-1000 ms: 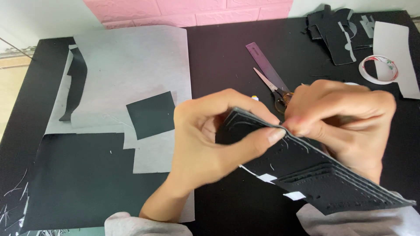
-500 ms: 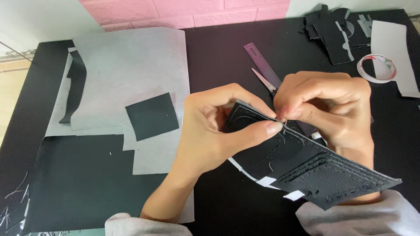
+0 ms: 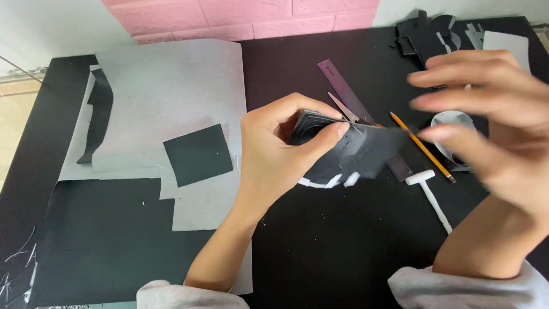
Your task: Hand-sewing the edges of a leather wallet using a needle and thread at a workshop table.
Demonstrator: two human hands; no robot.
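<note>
My left hand [image 3: 280, 154] pinches a black stitched leather piece [image 3: 349, 151] between thumb and fingers, holding it above the dark table. The piece is layered, with white paper tabs at its lower edge. My right hand [image 3: 492, 137] is lifted off to the right of the piece, blurred, its fingers spread and nothing visible in them. A thin thread may run from the piece, but it is too fine to tell.
A grey paper sheet [image 3: 166, 97] with a black square [image 3: 197, 153] lies at the left. Behind the hands lie scissors [image 3: 343, 107], a dark ruler [image 3: 349, 94], a pencil [image 3: 423, 147], a white hammer-shaped tool [image 3: 432, 197], a tape roll [image 3: 452, 123] and black offcuts [image 3: 426, 31].
My right hand has let go of the leather piece and swung out to the right. The left hand now holds the piece alone, and tools under the hands are uncovered.
</note>
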